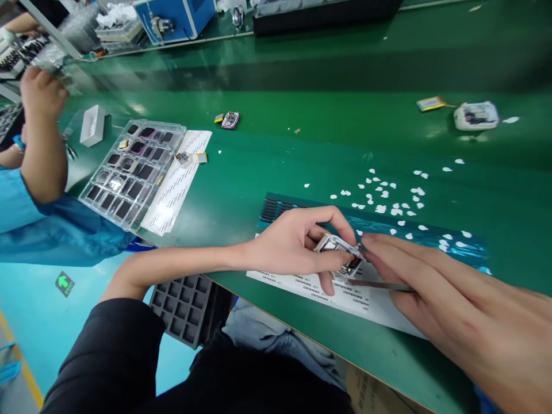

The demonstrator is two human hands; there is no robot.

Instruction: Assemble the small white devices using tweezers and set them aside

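We are reaching in from the lower left with our left hand (293, 244), forearm bare and lying level across the near edge of the green bench (267, 167). Its fingers are curling closed around a small silver watch case (338, 248), pinching it just above the white label sheet (345, 296). Our right hand (435, 287) is coming in from the lower right, fingers lying long and pressed together on slim tweezers (382, 285), whose tip is meeting the case's underside.

Taking the label sheet as our mark: behind it a teal strip (388, 224) is lying flat, and beyond that white paper bits (388, 198) are scattering over open bench. Far right of them a white device (476, 115) is sitting (a yellow cell (431, 103) beside it). Far left of the sheet a clear tray (131, 172) of dark screens is resting by a second sheet (176, 181). The middle bench is offering plenty of free room.

A co-worker's arm (41, 138) in a blue sleeve is working at the far left, the hand blurred. The case's inside is too small to read; our right wrist is running off frame.
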